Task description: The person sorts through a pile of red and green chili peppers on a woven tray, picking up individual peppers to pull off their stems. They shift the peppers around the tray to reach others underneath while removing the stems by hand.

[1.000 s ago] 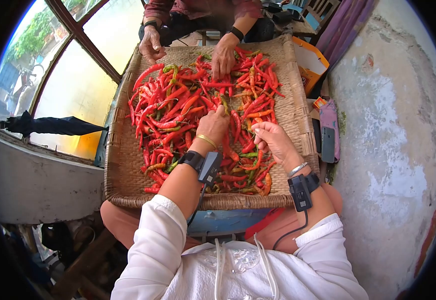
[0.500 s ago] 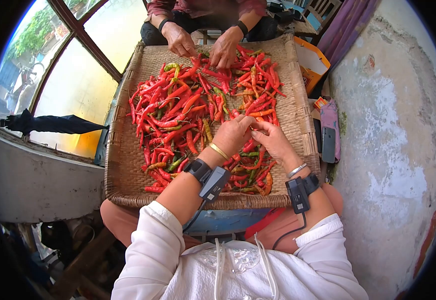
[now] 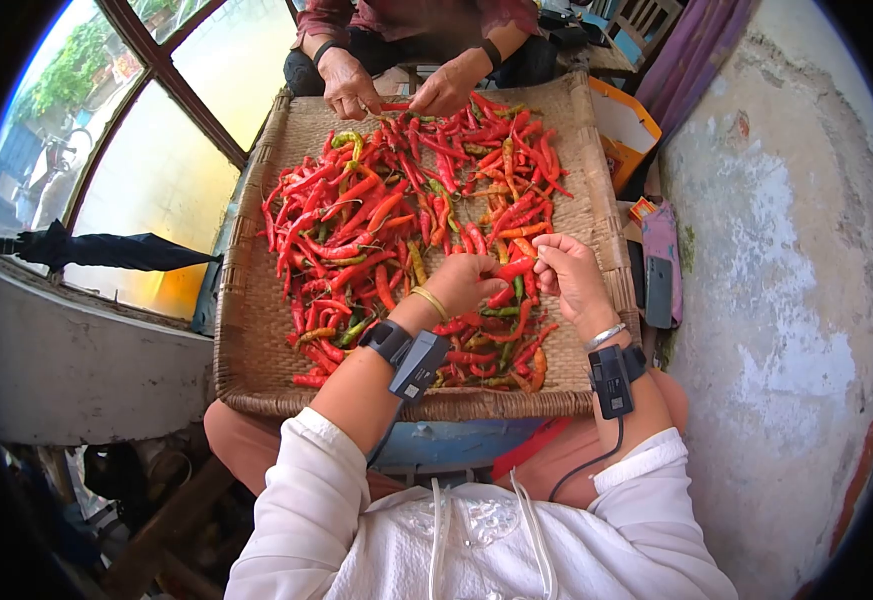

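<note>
A red chili pepper (image 3: 516,268) is held over the tray in my left hand (image 3: 466,283), its fingers closed round one end. At the pepper's other end, the thumb and forefinger of my right hand (image 3: 571,278) are pinched on its small stem, which is mostly hidden. Below both hands lies a heap of chili peppers (image 3: 356,220), mostly red with a few green and orange ones. The heap rests on a woven tray (image 3: 246,345) with a raised rim.
Across the tray, another person's hands (image 3: 349,85) hold a red pepper. An orange box (image 3: 621,125) and a phone (image 3: 658,290) are right of the tray, beside a rough wall (image 3: 776,300). A folded black umbrella (image 3: 116,250) lies left, by the window.
My hands were close together and have moved apart, showing the red pepper between them. The other person's hands have risen from the heap and drawn back with a pepper.
</note>
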`<state>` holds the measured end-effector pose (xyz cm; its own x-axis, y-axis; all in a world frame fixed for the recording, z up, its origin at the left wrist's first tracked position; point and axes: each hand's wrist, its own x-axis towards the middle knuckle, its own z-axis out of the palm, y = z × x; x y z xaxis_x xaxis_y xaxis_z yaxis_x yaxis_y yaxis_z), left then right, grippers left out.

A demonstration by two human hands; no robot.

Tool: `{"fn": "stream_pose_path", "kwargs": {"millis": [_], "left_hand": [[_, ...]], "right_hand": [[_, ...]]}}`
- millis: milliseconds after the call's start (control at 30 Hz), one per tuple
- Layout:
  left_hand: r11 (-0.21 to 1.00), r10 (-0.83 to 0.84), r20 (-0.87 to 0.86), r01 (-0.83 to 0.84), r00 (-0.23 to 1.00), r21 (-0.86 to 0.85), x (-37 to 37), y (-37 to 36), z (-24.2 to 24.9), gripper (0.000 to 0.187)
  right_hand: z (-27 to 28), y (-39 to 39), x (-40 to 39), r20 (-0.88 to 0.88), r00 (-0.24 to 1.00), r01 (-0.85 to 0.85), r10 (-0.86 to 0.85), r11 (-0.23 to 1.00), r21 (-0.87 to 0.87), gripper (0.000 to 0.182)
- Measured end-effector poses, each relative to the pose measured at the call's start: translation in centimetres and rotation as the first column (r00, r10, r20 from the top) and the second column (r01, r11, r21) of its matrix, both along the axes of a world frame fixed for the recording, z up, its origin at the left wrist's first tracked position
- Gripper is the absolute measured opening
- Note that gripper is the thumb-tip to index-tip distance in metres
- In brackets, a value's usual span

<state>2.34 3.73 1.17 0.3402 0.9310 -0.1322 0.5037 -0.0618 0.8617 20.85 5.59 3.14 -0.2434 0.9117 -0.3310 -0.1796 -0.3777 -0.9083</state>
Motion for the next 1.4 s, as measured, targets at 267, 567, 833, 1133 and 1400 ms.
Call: {"fn": "stream_pose_path", "kwargs": {"millis": [267,567,833,1133,1400], "left_hand": [[0.947,0.088,0.250,-0.003,0.964,-0.322,-2.0,1.7,2.6,0.021],[0.621,0.697,-0.302,-0.336,0.651,0.708,-7.7,2.7,2.2,0.046],[0.747,0.655,-0.596,-0.282,0.464,0.602,-12.3,0.4,1.8,0.062],[0.857,0.307,-0.693,0.127,0.653,0.500,-11.3,-2.6,2.1,0.054],[0.952,-0.017,-0.699,0.225,0.715,0.207,-13.5,-5.9,4.7,0.045]], "right_hand": [[0.7,0.0,-0.3,-0.152,0.965,0.213,-0.215,0.977,-0.029,0.023],[0.3,-0.3,-0.6,-0.065,0.998,0.005,-0.007,0.999,-0.037,0.020],[0.0,-0.3,-0.6,-0.034,0.999,-0.030,0.028,0.999,-0.043,0.017],[-0.9,-0.6,-0.3,0.070,0.995,-0.069,0.071,0.997,-0.024,0.018],[-0.4,-2.5,-4.4,0.658,0.682,-0.547,0.317,0.819,0.172,0.020]]}}
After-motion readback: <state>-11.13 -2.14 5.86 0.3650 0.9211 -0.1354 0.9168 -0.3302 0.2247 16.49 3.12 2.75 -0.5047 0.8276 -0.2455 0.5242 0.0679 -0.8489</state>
